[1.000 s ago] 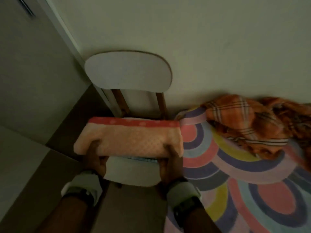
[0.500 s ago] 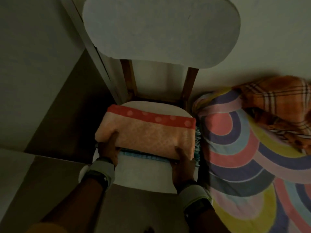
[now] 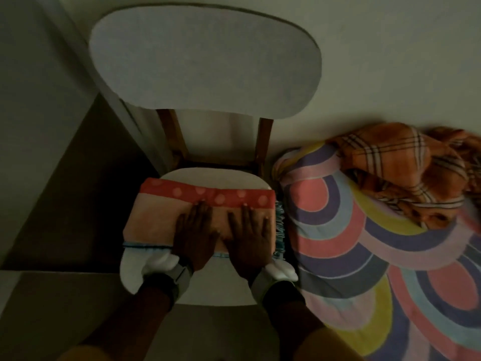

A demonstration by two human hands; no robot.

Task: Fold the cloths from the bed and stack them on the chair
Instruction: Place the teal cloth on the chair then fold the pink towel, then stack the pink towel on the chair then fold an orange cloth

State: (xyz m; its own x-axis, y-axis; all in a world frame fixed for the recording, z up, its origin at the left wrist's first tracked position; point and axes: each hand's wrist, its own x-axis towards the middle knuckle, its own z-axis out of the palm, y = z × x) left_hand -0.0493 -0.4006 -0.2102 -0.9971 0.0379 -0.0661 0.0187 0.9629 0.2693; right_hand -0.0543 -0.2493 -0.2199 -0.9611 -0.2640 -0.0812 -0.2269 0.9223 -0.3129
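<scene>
A folded peach cloth with a red dotted band lies on the white chair seat. Under it a folded cloth with a blue fringe sticks out at the right side. My left hand and my right hand rest flat, palms down, fingers spread, on top of the peach cloth. Neither hand grips anything. An orange plaid cloth lies crumpled on the bed to the right.
The chair's white backrest stands against the wall. The bed with a coloured arc-patterned sheet touches the chair's right side. Dark floor lies left of the chair, beside a pale wall corner.
The peach cloth went from being held at its front edge to lying on the chair seat. Both hands let go and now lie flat on top of it.
</scene>
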